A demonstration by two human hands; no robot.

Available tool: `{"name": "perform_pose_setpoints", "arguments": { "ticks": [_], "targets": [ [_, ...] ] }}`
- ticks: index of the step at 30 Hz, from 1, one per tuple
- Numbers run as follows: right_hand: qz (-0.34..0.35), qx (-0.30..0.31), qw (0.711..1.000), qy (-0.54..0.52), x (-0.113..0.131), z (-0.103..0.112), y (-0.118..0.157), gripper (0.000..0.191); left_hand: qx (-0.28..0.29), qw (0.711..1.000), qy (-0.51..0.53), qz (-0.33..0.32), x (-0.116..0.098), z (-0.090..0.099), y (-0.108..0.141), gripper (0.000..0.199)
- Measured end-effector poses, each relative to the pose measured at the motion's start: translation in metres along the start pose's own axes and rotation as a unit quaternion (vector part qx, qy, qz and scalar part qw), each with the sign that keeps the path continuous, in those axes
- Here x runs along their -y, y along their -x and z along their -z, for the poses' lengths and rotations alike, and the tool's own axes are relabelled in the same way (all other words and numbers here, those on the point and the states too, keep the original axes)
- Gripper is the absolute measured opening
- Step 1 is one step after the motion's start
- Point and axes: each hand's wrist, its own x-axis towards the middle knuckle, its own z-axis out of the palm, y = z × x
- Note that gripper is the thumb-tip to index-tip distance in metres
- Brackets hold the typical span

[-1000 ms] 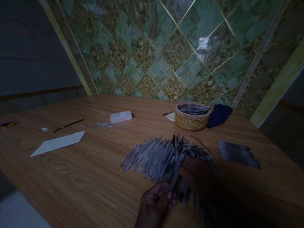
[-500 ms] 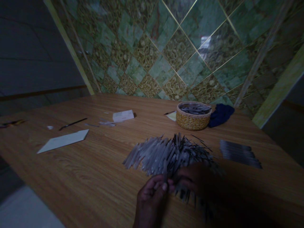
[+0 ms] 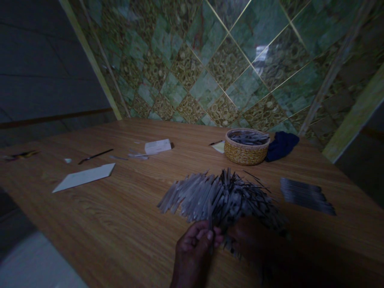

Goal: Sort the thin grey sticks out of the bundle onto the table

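My left hand (image 3: 196, 248) is closed at the near edge of the pile, thumb against fingers, pinching a narrow clear plastic sleeve (image 3: 210, 210) that points up and away. Just right of it, my right hand (image 3: 247, 236) is in deep shadow with its fingers bent together; whatever they grip is too dark to make out. In front of both hands spreads a pile of thin dark sticks and clear narrow sleeves (image 3: 192, 196). The sleeves lie mostly on its left side, the dark sticks on its right. Part of the pile is hidden behind my right hand.
A woven basket (image 3: 246, 154) full of similar strips stands behind the pile, beside a dark blue cloth (image 3: 282, 145). A neat row of sleeved sticks (image 3: 306, 196) lies at right. On the left are a white box (image 3: 158, 146), a pale flat card (image 3: 84, 178) and a dark thin tool (image 3: 96, 156).
My right hand has drawn slightly right, away from the left hand's fingertips. The left hand still pinches the sleeve. The whole view has shifted a little.
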Motion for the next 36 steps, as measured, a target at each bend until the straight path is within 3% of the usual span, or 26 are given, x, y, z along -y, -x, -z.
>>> {"name": "perform_pose_setpoints", "arguments": {
  "ticks": [3,5,8,11,15,27,36],
  "targets": [
    [0.002,-0.061,0.991,-0.117,-0.008,0.0,0.002,0.013,0.018,1.0,-0.008,0.006,-0.001,0.0,0.0,0.025],
    [-0.008,-0.116,0.956,-0.27,-0.013,0.0,0.002,0.013,0.04,0.999,-0.019,0.013,0.0,0.001,0.0,0.024],
    [-0.04,-0.155,0.853,-0.496,-0.017,0.002,0.0,0.005,0.057,0.998,-0.035,0.02,0.003,0.005,-0.002,0.022],
    [-0.063,-0.193,0.741,-0.64,-0.016,0.006,-0.002,0.006,0.065,0.996,-0.051,0.025,0.008,0.008,-0.003,0.023],
    [-0.053,-0.251,0.656,-0.71,-0.012,0.01,-0.004,0.015,0.081,0.994,-0.065,0.035,0.012,0.01,-0.003,0.027],
    [-0.068,-0.217,0.567,-0.791,0.005,0.01,-0.006,0.022,0.121,0.99,-0.073,0.026,0.012,0.008,-0.002,0.023],
    [-0.056,-0.209,0.571,-0.792,0.008,0.01,-0.004,0.022,0.131,0.989,-0.067,0.034,0.014,0.011,-0.003,0.021]
  ]
}}
